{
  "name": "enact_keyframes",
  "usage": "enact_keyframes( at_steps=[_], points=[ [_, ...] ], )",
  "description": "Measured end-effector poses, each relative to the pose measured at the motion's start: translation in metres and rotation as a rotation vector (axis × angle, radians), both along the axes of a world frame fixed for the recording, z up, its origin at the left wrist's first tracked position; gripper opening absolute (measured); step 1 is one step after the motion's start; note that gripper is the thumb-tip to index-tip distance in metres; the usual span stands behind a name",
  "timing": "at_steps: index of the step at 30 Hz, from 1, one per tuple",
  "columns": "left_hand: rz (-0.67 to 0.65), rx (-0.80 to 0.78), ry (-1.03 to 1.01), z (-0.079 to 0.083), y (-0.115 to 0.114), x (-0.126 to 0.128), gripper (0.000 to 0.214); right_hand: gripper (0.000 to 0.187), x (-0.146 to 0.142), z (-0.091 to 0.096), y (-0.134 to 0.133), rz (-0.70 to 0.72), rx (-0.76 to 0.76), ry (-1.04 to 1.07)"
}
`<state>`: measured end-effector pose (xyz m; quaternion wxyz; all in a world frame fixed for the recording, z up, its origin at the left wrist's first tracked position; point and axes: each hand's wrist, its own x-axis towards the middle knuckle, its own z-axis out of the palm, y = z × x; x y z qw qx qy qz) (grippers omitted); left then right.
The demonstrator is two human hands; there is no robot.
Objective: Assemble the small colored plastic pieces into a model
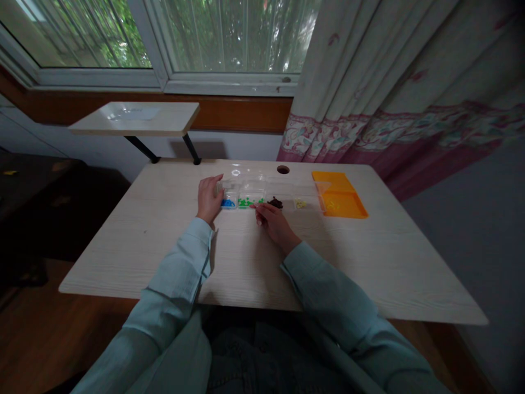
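Note:
A row of clear plastic compartments (262, 189) sits at the far middle of the table. It holds blue beads (228, 203), green beads (246, 203), dark brown pieces (275, 202) and pale yellow beads (301, 204). My left hand (209, 199) grips the left end of the clear box beside the blue beads. My right hand (273, 220) rests on the table just in front of the green and brown compartments, fingers pinched together; whatever sits between them is too small to make out.
An orange tray (346, 207) with its lid raised stands right of the clear box, holding a few yellow beads. The light wooden table (164, 241) has a cable hole (283, 169) at the back. A small side shelf (135, 117) stands behind; curtains hang right.

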<state>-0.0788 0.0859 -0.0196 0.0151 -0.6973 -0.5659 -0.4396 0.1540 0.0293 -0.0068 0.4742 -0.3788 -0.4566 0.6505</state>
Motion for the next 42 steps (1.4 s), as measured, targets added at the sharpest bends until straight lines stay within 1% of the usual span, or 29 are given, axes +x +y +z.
enact_keyframes(
  at_steps=[4,8,15,18,24,27,31,36,42],
  points=[
    [0.019,0.031,0.005,0.002,0.001,0.000,0.032,0.030,0.001,0.001,0.000,-0.002,-0.002,-0.009],
    [0.003,0.048,0.012,0.004,-0.001,0.000,0.028,0.030,0.000,0.001,0.000,-0.005,0.001,-0.009],
    [-0.022,0.020,0.062,0.007,-0.012,0.001,0.020,0.030,0.001,-0.006,0.002,0.000,0.025,-0.022],
    [-0.037,0.000,0.079,0.007,-0.017,0.001,0.020,0.031,0.002,-0.007,0.003,0.001,0.028,-0.026],
    [-0.204,-0.036,0.139,0.005,-0.029,0.003,0.035,0.031,0.002,-0.002,0.001,-0.008,0.025,-0.010],
    [-0.241,-0.041,0.139,0.004,-0.036,0.003,0.036,0.032,0.002,-0.001,0.001,-0.004,-0.004,0.001],
    [-0.232,-0.061,0.117,0.004,-0.041,0.003,0.031,0.034,0.003,0.000,0.001,-0.006,-0.025,0.021],
    [-0.190,-0.073,0.102,0.004,-0.041,0.002,0.029,0.033,0.004,-0.001,0.001,-0.001,-0.037,0.046],
    [-0.225,-0.091,0.078,0.001,-0.039,0.001,0.026,0.032,0.004,-0.004,0.002,-0.003,-0.036,0.047]
  ],
)
